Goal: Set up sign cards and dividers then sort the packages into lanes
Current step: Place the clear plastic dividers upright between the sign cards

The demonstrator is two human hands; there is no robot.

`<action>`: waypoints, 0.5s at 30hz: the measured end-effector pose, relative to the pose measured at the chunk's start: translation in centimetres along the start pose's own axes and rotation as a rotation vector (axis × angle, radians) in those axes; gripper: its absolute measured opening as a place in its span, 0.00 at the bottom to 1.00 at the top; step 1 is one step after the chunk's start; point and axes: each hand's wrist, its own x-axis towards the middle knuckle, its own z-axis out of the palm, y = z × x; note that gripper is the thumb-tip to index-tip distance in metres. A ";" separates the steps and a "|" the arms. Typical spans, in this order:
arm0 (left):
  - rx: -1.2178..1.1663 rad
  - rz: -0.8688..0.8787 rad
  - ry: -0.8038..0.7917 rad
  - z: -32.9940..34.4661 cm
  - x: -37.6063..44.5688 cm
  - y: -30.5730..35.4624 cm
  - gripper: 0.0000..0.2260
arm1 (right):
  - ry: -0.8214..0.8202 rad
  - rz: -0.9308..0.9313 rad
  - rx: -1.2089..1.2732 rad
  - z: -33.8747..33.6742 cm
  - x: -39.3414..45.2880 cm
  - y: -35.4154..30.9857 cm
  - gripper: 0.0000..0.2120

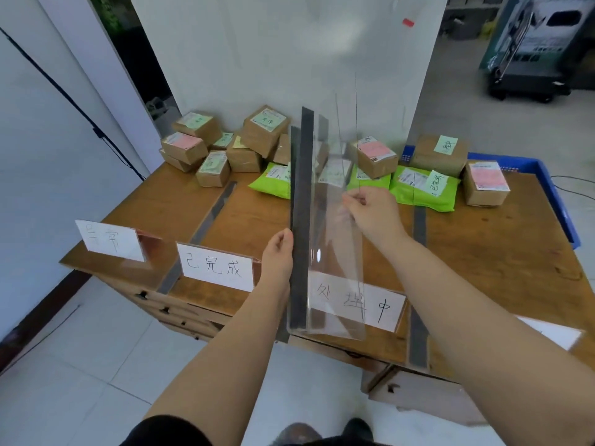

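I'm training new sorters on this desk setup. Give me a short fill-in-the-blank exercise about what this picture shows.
1. Both hands, left hand and right hand, hold a clear ____ with a dark strip along one edge.
2. Three white sign cards stand along the ____ edge of the table.
3. The soft mailer bags are ____ in colour.
4. Behind the table's right end sits a ____ crate.

Missing words: divider; near; green; blue

Glossy clear plastic divider (pixel 335 252), matt wooden table (pixel 483 252), seemingly cardboard boxes (pixel 376 156), paper sign cards (pixel 215 268)
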 end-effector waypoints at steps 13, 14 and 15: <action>-0.074 0.039 -0.126 -0.3 6.2 2.7 0.13 | 0.046 0.376 0.604 -2.7 1.7 -1.0 0.07; -0.058 0.026 -0.132 -0.5 6.7 2.9 0.12 | 0.069 0.378 0.613 -3.1 1.8 -1.2 0.07; -0.036 0.008 -0.133 -0.7 7.1 3.1 0.12 | 0.100 0.379 0.606 -3.5 2.0 -1.2 0.07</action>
